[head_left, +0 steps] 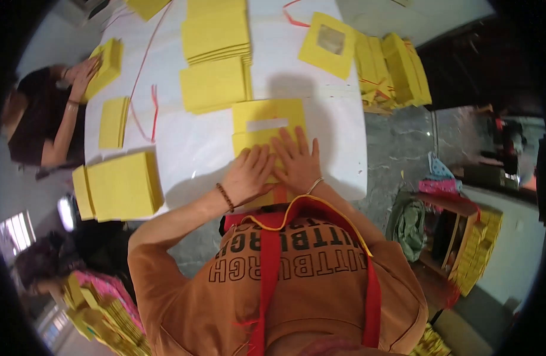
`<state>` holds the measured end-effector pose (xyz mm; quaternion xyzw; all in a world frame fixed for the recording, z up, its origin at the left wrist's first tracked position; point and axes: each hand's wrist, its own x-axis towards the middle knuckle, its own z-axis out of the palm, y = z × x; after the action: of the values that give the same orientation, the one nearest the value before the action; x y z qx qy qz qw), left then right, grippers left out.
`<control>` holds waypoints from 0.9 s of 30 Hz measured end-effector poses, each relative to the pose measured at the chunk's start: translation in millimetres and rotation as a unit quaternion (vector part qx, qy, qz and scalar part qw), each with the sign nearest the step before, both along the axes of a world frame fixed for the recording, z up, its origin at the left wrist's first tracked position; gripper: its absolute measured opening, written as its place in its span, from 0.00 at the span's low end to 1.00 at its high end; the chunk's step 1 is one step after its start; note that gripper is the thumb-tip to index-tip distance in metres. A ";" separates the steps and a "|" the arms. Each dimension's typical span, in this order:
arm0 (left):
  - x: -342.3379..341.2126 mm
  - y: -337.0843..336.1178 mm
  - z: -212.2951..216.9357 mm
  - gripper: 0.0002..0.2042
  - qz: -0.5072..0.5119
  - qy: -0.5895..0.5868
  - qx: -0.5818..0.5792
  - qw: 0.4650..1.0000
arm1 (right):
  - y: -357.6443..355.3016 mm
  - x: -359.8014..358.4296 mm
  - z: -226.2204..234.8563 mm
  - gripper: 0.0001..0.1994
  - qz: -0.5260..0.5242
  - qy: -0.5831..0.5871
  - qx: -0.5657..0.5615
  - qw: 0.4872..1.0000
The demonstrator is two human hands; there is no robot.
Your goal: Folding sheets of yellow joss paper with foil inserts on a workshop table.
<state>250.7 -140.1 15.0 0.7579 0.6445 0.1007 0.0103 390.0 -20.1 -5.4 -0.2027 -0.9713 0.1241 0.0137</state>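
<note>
A yellow paper sheet or folder (267,110) lies on the white table right in front of me, with a pale strip (267,124) across it. My right hand (298,160) presses flat on its lower part, fingers spread. Beside it my left hand (248,173) rests on the same yellow paper, fingers lying side by side and slightly bent. Neither hand shows anything in its grip. Below my hands a red ribbon (280,193) shows on the paper. The palms hide much of the paper's lower half.
Stacks of yellow paper (214,86) stand farther up the white table (190,139), with more stacks (122,187) at left. A yellow piece with a window (331,43) lies at upper right. Bundled yellow boxes (397,68) stand beyond the edge. At left a person's hand (83,74) touches another yellow stack.
</note>
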 end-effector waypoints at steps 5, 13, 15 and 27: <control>22.1 1.7 4.5 0.26 0.022 0.153 0.044 0.987 | 36.6 22.4 1.3 0.30 0.021 0.193 -0.392 0.899; -76.8 17.8 77.4 0.25 0.098 -0.053 0.182 0.977 | 41.3 37.2 18.3 0.20 -0.204 0.353 -0.486 0.773; -119.1 28.2 63.7 0.26 0.125 0.002 0.179 0.976 | 38.5 37.4 11.4 0.18 -0.243 0.354 -0.482 0.764; -173.0 64.9 -54.8 0.31 0.170 0.098 -0.047 0.979 | 18.5 34.8 -10.4 0.13 -0.205 0.300 -0.391 0.846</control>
<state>77.7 -75.2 -39.8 0.6418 0.7661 -0.0046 -0.0345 424.8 -1.6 -15.8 -0.3384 -0.7275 0.5424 0.2490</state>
